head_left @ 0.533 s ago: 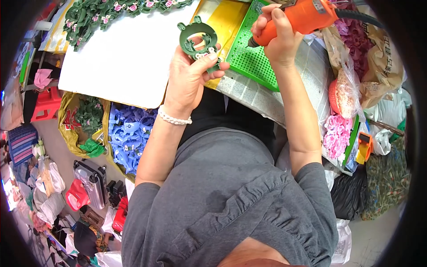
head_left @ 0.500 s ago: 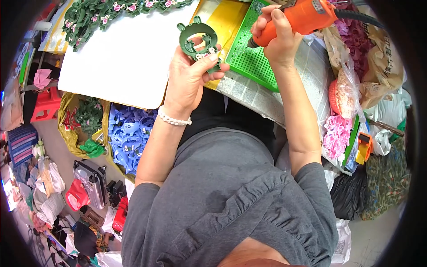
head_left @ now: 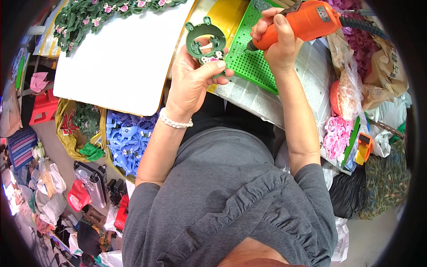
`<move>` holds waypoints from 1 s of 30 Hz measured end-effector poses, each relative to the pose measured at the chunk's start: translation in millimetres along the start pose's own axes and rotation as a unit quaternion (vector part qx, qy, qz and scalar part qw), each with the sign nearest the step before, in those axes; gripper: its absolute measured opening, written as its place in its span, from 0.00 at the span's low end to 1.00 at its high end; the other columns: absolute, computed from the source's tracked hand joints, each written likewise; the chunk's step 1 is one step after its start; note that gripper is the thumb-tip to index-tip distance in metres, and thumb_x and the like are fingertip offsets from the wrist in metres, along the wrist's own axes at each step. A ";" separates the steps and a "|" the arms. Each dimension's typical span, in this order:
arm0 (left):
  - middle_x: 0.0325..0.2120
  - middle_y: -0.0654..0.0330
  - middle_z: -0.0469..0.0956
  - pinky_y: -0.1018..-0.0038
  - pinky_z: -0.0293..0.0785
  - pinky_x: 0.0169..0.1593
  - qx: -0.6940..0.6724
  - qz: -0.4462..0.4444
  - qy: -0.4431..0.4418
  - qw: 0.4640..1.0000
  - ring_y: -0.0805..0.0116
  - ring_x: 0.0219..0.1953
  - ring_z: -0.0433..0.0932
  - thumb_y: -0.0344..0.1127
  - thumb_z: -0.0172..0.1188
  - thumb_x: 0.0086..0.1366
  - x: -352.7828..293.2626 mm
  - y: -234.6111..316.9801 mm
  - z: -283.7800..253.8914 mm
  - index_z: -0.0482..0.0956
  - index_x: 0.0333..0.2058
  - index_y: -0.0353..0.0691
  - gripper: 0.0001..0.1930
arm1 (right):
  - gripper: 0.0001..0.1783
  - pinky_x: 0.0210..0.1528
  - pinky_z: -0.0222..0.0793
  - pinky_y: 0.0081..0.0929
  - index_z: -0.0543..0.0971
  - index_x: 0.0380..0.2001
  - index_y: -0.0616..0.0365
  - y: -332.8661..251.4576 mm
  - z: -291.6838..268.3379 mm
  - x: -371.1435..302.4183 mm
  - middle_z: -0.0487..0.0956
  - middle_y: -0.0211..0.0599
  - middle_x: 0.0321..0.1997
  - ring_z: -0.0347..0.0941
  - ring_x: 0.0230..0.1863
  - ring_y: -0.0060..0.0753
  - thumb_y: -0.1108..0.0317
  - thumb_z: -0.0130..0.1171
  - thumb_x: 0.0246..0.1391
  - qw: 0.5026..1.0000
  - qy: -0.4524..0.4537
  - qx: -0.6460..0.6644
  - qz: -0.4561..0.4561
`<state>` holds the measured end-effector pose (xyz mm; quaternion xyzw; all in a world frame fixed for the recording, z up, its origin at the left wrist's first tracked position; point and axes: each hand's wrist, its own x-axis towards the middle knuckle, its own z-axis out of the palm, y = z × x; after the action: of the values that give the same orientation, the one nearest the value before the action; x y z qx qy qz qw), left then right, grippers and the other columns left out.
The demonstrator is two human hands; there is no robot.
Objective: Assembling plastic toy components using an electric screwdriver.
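My left hand (head_left: 193, 73) pinches a dark green plastic ring-shaped part (head_left: 218, 38) with two small ears at its top and a pink-and-white piece near my thumb. In my right hand (head_left: 281, 46) is an orange electric screwdriver (head_left: 309, 22), gripped around its body, with a cable running off to the right. Its dark tip points down and left over a green perforated basket tray (head_left: 260, 73), apart from the green part. Small metal bits (head_left: 261, 5) lie at the far end of that tray; they are too small to make out singly.
Many green parts (head_left: 89, 20) are heaped at the far edge of a white board (head_left: 111, 66). Below it, sacks hold blue parts (head_left: 129, 140) and green parts (head_left: 87, 118). Pink parts (head_left: 337, 135) and a red basket (head_left: 341, 98) lie to the right.
My left hand has shifted slightly right with the green part, which is turned a little. The screwdriver has barely moved. The view has shifted slightly.
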<state>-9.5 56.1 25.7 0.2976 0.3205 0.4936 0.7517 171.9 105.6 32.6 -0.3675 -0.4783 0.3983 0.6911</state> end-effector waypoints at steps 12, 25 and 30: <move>0.37 0.56 0.73 0.77 0.77 0.27 0.016 -0.025 0.003 1.000 0.65 0.30 0.79 0.22 0.58 0.55 4.1 -4.1 2.5 0.63 0.49 0.39 0.23 | 0.14 0.22 0.65 0.31 0.70 0.33 0.66 -0.7 0.8 -0.6 0.70 0.38 0.17 0.65 0.16 0.31 0.63 0.49 0.51 1.000 -0.003 -0.012 0.005; 0.36 0.57 0.73 0.78 0.77 0.27 0.016 -0.032 0.009 0.999 0.64 0.29 0.80 0.22 0.59 0.54 3.2 -7.2 2.5 0.63 0.49 0.38 0.23 | 0.15 0.24 0.66 0.31 0.70 0.32 0.66 -1.5 0.2 -2.6 0.70 0.37 0.18 0.65 0.17 0.31 0.61 0.51 0.51 1.000 -0.010 -0.006 0.005; 0.36 0.57 0.73 0.77 0.78 0.28 0.018 -0.023 -0.001 1.000 0.65 0.29 0.80 0.21 0.59 0.53 2.6 -8.0 2.3 0.63 0.49 0.37 0.24 | 0.15 0.23 0.65 0.30 0.70 0.32 0.65 -0.2 -0.5 -1.2 0.70 0.37 0.18 0.66 0.17 0.31 0.61 0.51 0.51 1.000 -0.011 -0.015 0.007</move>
<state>-2.5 55.5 20.5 0.3038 0.3351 0.4700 0.7579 172.2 104.4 32.2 -0.3770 -0.4893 0.3996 0.6774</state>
